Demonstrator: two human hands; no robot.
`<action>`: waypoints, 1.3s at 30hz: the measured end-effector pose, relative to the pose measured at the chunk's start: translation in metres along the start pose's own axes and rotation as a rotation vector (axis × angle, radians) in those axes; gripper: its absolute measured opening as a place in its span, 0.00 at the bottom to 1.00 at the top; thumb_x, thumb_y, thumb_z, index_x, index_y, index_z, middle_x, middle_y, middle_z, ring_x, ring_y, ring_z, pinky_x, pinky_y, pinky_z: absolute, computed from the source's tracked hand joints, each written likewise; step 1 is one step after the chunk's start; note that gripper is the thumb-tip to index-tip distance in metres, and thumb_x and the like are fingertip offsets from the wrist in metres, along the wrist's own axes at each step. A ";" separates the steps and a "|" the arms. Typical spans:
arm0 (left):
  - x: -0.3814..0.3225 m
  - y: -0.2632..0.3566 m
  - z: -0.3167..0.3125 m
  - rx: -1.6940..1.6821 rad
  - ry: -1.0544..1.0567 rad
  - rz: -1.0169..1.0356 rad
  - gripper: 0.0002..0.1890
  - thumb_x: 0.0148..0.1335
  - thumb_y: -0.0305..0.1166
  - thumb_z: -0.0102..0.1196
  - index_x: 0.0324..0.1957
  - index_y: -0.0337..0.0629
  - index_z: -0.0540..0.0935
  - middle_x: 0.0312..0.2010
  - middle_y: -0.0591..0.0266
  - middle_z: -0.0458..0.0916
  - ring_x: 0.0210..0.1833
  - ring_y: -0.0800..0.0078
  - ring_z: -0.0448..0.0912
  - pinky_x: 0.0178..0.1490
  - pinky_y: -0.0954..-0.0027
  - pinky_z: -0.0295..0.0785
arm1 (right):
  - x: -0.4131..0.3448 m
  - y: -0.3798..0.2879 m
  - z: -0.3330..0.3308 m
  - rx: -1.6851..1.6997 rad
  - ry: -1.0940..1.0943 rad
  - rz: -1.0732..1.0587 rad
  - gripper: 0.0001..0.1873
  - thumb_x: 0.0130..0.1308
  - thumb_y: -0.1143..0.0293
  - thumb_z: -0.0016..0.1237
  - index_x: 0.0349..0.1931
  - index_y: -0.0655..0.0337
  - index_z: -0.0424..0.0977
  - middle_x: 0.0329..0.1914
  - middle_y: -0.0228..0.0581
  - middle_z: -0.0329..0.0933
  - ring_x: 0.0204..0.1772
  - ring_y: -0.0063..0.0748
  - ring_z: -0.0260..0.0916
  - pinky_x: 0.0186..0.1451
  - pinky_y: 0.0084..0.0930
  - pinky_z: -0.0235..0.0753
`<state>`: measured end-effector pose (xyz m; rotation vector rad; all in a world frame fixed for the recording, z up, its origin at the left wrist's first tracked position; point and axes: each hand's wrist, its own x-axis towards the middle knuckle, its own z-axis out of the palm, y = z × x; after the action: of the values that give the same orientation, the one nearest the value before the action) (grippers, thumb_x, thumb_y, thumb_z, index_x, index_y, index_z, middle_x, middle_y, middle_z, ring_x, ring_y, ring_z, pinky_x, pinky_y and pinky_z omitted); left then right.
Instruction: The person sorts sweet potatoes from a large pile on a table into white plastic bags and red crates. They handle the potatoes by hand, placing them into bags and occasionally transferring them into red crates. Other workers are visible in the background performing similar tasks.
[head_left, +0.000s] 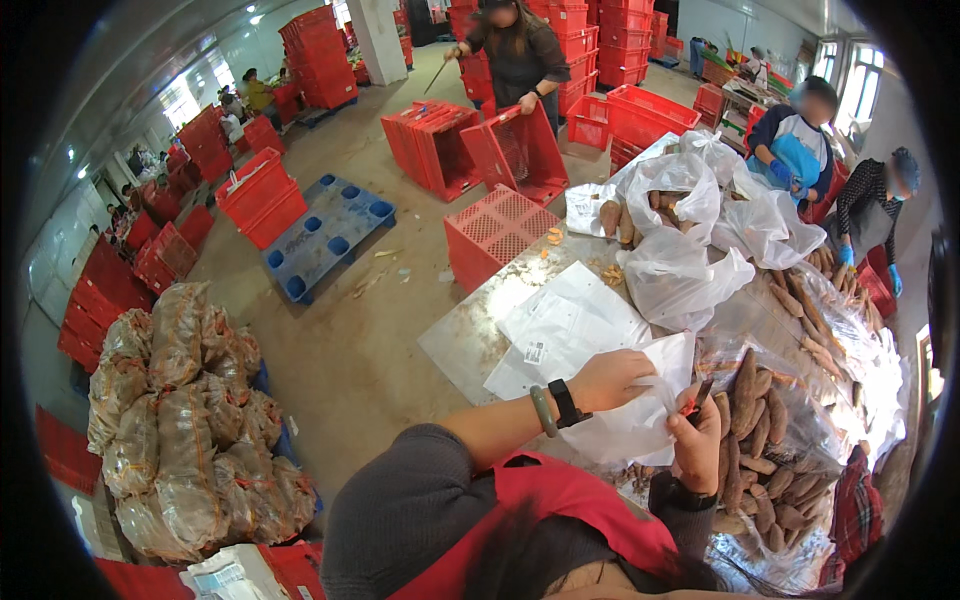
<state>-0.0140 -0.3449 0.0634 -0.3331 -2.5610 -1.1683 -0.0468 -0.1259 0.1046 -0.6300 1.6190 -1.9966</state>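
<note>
My left hand (616, 380), with a watch and bangle on its wrist, pinches the edge of a thin white plastic bag (626, 429). At the bag's other side, my right hand (697, 448) grips it along with a small dark tool with a red part (697, 403); its exact kind is unclear. Flat white bags (570, 319), one bearing a printed label, lie on the metal table (457, 345) under and beyond my left hand. Long brown root tubers (757, 450) are heaped on clear plastic right of my right hand.
Filled white bags of tubers (675, 225) stand at the table's far side. A red crate (495, 232) touches its left edge. Mesh sacks (184, 435) are piled at left, near a blue pallet (330, 232). One person handles crates; two others stand at right.
</note>
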 end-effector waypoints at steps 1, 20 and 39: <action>0.001 -0.001 -0.002 0.011 -0.026 -0.045 0.20 0.57 0.31 0.63 0.53 0.42 0.79 0.49 0.52 0.81 0.55 0.51 0.77 0.56 0.56 0.73 | -0.002 -0.002 0.001 -0.032 0.016 -0.008 0.16 0.56 0.77 0.61 0.45 0.60 0.73 0.33 0.20 0.66 0.34 0.14 0.63 0.38 0.14 0.64; -0.042 -0.010 -0.049 -1.127 0.068 -0.256 0.30 0.63 0.39 0.66 0.61 0.32 0.74 0.53 0.56 0.80 0.53 0.69 0.79 0.59 0.65 0.74 | 0.034 0.052 -0.116 -1.305 0.688 -0.278 0.08 0.61 0.73 0.51 0.39 0.64 0.78 0.35 0.47 0.78 0.39 0.44 0.76 0.44 0.34 0.73; -0.135 -0.106 -0.082 -0.855 0.294 -0.556 0.27 0.72 0.43 0.47 0.62 0.29 0.75 0.57 0.44 0.80 0.57 0.56 0.81 0.59 0.54 0.79 | -0.017 0.108 -0.119 -0.554 0.470 0.080 0.12 0.54 0.78 0.55 0.41 0.67 0.79 0.34 0.40 0.80 0.40 0.29 0.76 0.45 0.29 0.75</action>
<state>0.0909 -0.4865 -0.0084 0.3875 -1.8105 -2.2804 -0.0992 -0.0447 -0.0246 -0.2741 2.4762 -1.7148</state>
